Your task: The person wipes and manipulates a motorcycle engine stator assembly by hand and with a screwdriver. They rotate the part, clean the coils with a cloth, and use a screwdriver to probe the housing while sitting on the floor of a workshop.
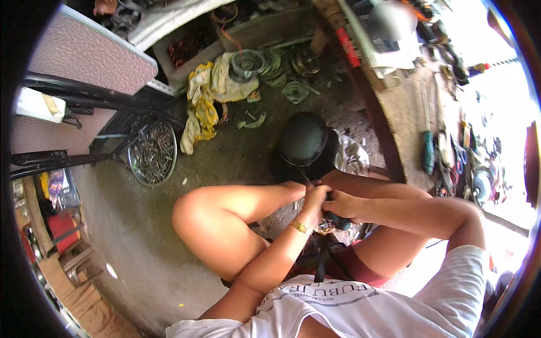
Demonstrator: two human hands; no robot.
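Between my bent knees, my left hand (315,197) is closed around a thin metal rod (304,174) that runs up toward a dark, round-bottomed pan (301,137); whether it joins the pan is unclear. My right hand (346,205) grips a dark tool (338,221) close beside my left hand, its fingers partly hiding it. The pan sits on the floor just past my hands, with a crumpled silvery sheet (352,155) to its right. Small parts beneath my hands are too indistinct to name.
A basin of metal pieces (151,155) stands left, under a black-framed panel (93,53). Yellow-white cloths (200,107) and metal parts (295,92) lie on the floor (225,146). A bench (394,101) with screwdrivers and tools runs along the right; wooden furniture (62,287) is lower left.
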